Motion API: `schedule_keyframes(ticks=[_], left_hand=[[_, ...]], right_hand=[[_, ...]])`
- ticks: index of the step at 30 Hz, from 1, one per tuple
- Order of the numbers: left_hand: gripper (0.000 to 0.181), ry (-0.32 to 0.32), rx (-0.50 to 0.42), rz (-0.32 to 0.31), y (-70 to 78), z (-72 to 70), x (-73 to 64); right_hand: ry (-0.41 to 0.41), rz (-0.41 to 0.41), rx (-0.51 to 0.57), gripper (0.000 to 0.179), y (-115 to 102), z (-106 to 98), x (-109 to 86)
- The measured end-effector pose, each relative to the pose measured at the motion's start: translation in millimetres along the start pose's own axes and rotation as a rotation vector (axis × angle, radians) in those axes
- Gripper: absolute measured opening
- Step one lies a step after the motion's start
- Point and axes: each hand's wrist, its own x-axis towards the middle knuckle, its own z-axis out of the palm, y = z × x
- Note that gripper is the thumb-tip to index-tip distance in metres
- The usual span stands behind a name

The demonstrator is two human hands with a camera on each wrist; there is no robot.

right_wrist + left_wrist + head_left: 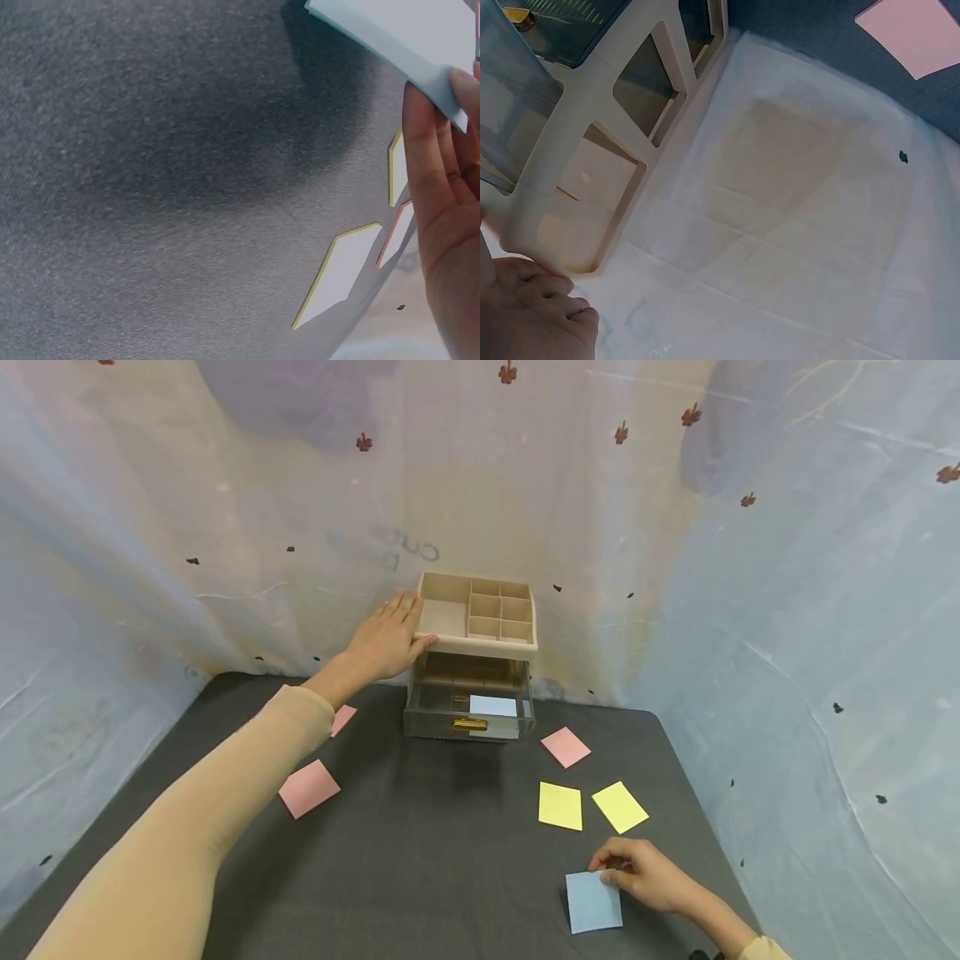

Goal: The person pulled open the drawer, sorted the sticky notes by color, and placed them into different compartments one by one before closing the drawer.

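— Dark worktop point(412, 860), printed sheet point(592, 527) hung behind its far edge and down the sides. What's on it?

— Beige organizer point(480, 647) at the middle of the far edge. Compartments on top, clear drawer point(431, 724) extending forward under them, gold handle point(469, 724) on the drawer front. Pale pad point(492, 705) inside, right half.

— Left hand?

— Left hand point(382, 639) is on the organizer's upper left side. Fingers laid out along the side, thumb over the front left corner of the rim. Bracing contact, not clenched.

— Right hand?

— Right hand point(648, 875) pinches a blue pad point(592, 902) by its top right corner, thumb on one face, fingers behind. Pad is toward the near right corner of the worktop, tilted, shadow beside it. Can't tell whether its low edge touches.

— Other pads?

— Right side, going from the blue one to the far edge: two yellow pads, left one point(560, 807) and right one point(619, 807), just apart; then a pink pad point(566, 747) near the drawer's right corner.

— Left side?

— Two more pink: one point(309, 789) beside the sleeve point(187, 810), another point(343, 720) nearer the far edge, partly hidden by the sleeve.
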Motion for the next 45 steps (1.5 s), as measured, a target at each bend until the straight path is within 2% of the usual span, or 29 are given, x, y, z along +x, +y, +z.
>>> schedule_keyframes(ticks=[8, 15, 28, 33, 39, 45], left_hand=[[0.085, -0.003, -0.018, -0.006, 0.7, -3.6, -1.1], [0.085, -0.007, -0.019, -0.009, 2.4, -2.4, -2.4], [0.085, 0.001, 0.009, -0.002, 0.0, 0.2, -1.5], [0.085, -0.007, -0.006, -0.004, 4.1, -3.0, -2.1], [0.086, -0.017, -0.001, -0.013, 4.7, -3.2, -3.1], [0.086, -0.006, 0.0, -0.016, 2.7, -1.3, -3.1]], right_hand=[[0.056, 0.047, 0.01, 0.011, -8, -5, 6.8], [0.129, 0.051, 0.03, 0.011, -10, -2, 15.5], [0.321, -0.036, 0.063, 0.013, -26, 5, 47.4], [0.409, -0.054, 0.085, 0.014, -30, 0, 55.2], [0.482, -0.138, 0.128, 0.016, -33, -10, 61.8], [0.562, -0.178, 0.165, 0.016, -44, -23, 67.3]])
